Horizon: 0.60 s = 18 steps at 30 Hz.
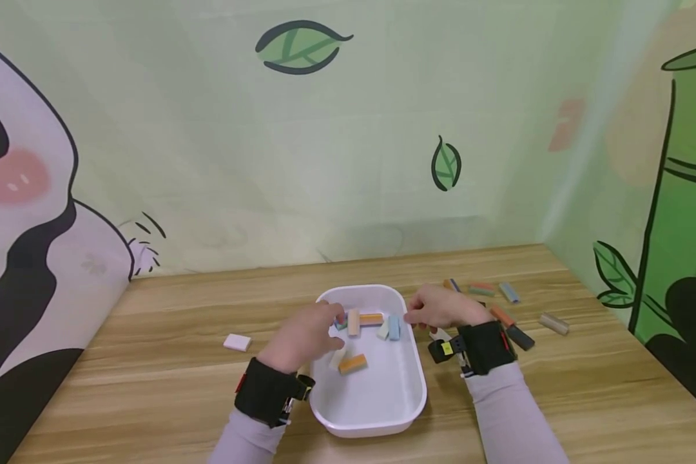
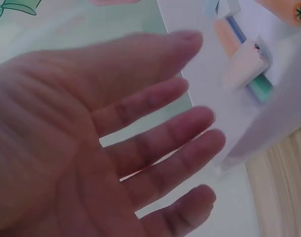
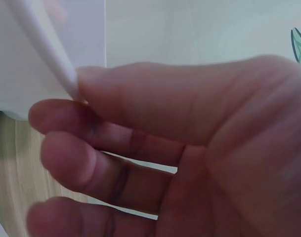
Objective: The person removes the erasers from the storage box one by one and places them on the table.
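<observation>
A white plastic tub [image 1: 367,393] holds several small coloured blocks that look like erasers. Among them are an orange block [image 1: 353,364], a pale peach block [image 1: 354,322] and a light blue one [image 1: 394,327]. My left hand [image 1: 303,335] hovers over the tub's left side, fingers spread and holding nothing; the left wrist view shows its bare palm [image 2: 66,148]. At the tub's right rim, my right hand [image 1: 443,307] pinches the edge between thumb and forefinger. In the right wrist view the rim [image 3: 51,44] meets the thumb tip, and the other fingers curl loosely below.
On the wooden table [image 1: 168,386], a white block [image 1: 237,342] lies left of the tub. More blocks are scattered to the right, including a grey-blue one [image 1: 508,292], a brownish one [image 1: 554,323] and a dark one [image 1: 521,337]. A printed cloth backdrop [image 1: 354,193] stands behind.
</observation>
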Motion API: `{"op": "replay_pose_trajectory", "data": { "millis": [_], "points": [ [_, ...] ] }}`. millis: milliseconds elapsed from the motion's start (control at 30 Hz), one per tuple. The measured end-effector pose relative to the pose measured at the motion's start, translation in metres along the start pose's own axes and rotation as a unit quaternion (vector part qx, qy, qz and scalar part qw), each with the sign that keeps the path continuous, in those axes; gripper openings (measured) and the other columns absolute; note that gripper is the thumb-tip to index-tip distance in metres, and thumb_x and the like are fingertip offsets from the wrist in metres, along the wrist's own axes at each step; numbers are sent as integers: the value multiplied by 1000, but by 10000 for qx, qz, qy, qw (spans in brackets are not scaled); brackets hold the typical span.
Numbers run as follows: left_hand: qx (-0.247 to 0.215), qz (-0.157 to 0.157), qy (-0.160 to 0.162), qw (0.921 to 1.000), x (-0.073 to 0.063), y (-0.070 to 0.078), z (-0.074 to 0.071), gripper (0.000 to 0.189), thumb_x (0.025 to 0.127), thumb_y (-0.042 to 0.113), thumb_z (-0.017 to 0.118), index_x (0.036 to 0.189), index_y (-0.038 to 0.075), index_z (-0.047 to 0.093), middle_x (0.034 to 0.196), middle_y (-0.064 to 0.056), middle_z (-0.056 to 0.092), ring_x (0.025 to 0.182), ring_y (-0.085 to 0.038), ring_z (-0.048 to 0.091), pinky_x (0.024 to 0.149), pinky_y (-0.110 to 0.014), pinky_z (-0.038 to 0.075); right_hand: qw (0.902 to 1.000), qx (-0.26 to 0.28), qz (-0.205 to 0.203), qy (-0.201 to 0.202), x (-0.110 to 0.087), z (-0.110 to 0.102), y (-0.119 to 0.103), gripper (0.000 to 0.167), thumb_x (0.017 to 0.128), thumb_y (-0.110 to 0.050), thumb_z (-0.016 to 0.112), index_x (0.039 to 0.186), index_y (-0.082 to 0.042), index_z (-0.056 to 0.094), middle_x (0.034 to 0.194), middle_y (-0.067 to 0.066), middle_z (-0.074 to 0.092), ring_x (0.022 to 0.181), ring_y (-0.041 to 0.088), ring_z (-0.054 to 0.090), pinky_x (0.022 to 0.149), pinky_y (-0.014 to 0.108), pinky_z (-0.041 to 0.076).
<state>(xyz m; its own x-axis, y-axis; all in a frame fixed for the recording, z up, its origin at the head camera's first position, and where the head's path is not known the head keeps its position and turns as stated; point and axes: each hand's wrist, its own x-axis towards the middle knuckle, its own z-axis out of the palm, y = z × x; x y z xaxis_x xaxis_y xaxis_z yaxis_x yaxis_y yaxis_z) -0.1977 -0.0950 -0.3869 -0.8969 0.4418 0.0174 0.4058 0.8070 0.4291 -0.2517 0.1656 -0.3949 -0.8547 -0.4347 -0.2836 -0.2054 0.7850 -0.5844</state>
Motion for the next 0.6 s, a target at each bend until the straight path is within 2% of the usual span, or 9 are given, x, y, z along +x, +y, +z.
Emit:
{"op": "replay_pose_trajectory", "data": {
  "millis": [133, 267, 433, 533, 600],
  "points": [
    [-110, -109, -418, 9990, 1, 3, 1, 27, 85, 7, 75, 109, 6, 62, 101, -8, 62, 86, -22, 55, 77, -38, 50, 10000, -3, -42, -22, -1, -1, 0, 25, 98, -16, 58, 78, -4, 66, 66, 7, 56, 51, 15, 49, 49, 24, 36],
    [-129, -252, -798, 9964, 0, 5, 3, 30, 86, 8, 74, 113, 6, 62, 103, -11, 63, 88, -23, 56, 76, -39, 50, 10000, -20, -18, -12, -2, -1, 1, 25, 98, -15, 59, 77, -5, 66, 65, 7, 55, 51, 15, 49, 49, 25, 36],
    [159, -158, -786, 9967, -4, 8, 5, 29, 84, 9, 77, 109, 7, 62, 98, -9, 64, 80, -21, 55, 73, -38, 49, 9999, -18, -85, -66, 0, 1, 1, 24, 98, -16, 59, 78, -4, 66, 66, 6, 56, 52, 16, 51, 50, 25, 37],
    [565, 80, -704, 9959, -2, 12, 5, 26, 83, 6, 76, 107, 7, 65, 94, -8, 65, 75, -20, 54, 72, -37, 48, 9999, 16, -110, -75, 0, 1, 1, 24, 99, -16, 58, 78, -4, 66, 67, 6, 56, 53, 17, 51, 51, 25, 37],
    [884, 345, -736, 9928, 3, 17, 5, 24, 84, 3, 74, 106, 6, 66, 94, -6, 65, 76, -19, 54, 74, -36, 49, 9999, 20, -97, -68, 0, 0, 1, 24, 99, -16, 58, 79, -3, 66, 67, 5, 56, 53, 17, 51, 51, 25, 37]
  ]
}}
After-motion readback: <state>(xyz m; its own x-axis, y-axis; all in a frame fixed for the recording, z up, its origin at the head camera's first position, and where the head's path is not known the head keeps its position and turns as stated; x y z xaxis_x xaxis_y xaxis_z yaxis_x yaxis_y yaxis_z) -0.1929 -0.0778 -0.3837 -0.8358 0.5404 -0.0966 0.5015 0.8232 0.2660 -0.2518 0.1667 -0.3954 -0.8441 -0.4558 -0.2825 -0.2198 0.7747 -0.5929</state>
